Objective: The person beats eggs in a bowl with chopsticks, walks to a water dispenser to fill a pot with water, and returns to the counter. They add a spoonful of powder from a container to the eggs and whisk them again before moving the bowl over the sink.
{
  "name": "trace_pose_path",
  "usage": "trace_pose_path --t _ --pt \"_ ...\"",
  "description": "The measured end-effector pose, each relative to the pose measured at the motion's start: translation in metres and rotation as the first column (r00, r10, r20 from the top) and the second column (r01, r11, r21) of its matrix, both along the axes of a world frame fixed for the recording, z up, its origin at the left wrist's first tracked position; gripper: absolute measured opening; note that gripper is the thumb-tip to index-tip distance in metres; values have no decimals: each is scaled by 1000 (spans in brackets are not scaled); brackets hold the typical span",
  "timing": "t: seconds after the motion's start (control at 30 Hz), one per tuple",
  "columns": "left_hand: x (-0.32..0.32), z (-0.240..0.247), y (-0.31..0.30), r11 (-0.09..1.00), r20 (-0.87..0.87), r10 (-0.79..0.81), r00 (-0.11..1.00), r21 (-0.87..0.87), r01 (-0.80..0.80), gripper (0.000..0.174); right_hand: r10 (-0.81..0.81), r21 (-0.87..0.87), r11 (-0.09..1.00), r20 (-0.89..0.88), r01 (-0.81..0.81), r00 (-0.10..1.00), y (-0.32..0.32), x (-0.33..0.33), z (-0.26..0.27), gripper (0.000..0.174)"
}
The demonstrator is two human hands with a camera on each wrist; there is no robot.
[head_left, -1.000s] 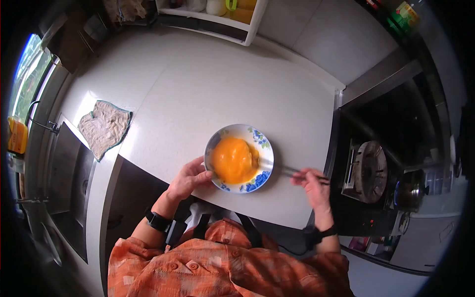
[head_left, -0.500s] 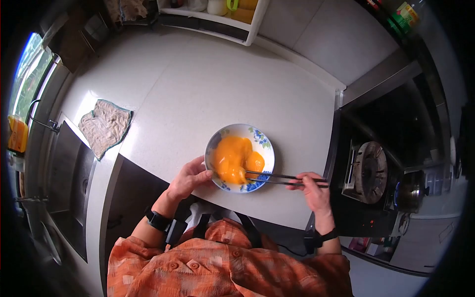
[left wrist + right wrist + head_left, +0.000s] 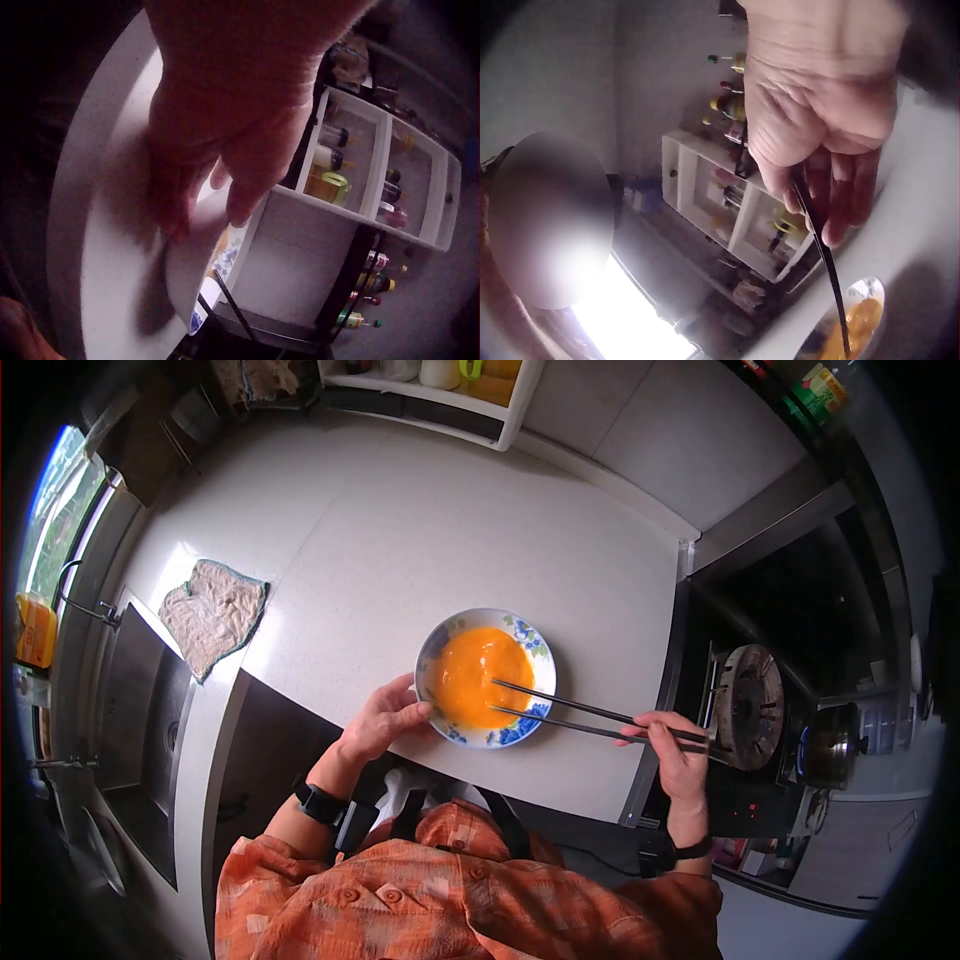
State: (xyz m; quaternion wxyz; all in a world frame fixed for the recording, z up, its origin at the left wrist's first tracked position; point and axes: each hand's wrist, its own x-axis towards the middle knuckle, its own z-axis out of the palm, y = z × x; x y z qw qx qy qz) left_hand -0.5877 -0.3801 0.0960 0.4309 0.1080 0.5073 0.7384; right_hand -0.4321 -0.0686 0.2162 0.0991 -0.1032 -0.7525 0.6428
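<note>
A white bowl (image 3: pixel 520 730) with blue flowers stands near the counter's front edge. Bright orange-yellow beaten egg (image 3: pixel 465 670) lies inside it. My left hand (image 3: pixel 385 720) grips the bowl's left rim, thumb at the edge; the left wrist view shows fingers against its pale outer wall (image 3: pixel 187 274). From the right, my right hand (image 3: pixel 675 755) holds a pair of dark chopsticks (image 3: pixel 580 705), their tips spread apart in the egg. In the right wrist view the chopsticks (image 3: pixel 827 262) run down from the fingers to the egg.
A crumpled cloth (image 3: pixel 213 618) lies on the counter (image 3: pixel 350 560) at left, beside the sink (image 3: pixel 145 710). To the right are a stove burner (image 3: pixel 752 705) and a metal pot (image 3: pixel 830 745). A white shelf (image 3: pixel 505 430) with jars stands at the back.
My right hand has shifted right, and the chopsticks, blurred earlier, now show clearly with their tips in the egg. The egg's surface has swirled and spread. The left hand and bowl stay nearly still.
</note>
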Motion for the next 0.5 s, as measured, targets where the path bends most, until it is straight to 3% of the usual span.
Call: trace_pose_path --t 0.07,0.17,0.3,0.37,0.5 --pt "0 1 1 1000 7 -3 1000 15 3 56 26 71 997 9 -26 1000 2 6 17 17" --pt "1 0 1 1000 12 18 1000 6 -18 57 120 184 978 -114 -98 986 2 9 33 19" --pt "1 -3 0 1000 13 17 1000 17 -18 55 100 162 984 -175 -71 980 5 13 28 20" --pt "1 -2 0 999 20 26 999 21 -27 53 -57 -36 998 -236 49 970 6 16 12 25" --pt "1 -2 0 999 20 26 999 29 -27 54 -209 -182 967 -150 181 966 13 18 -15 30"
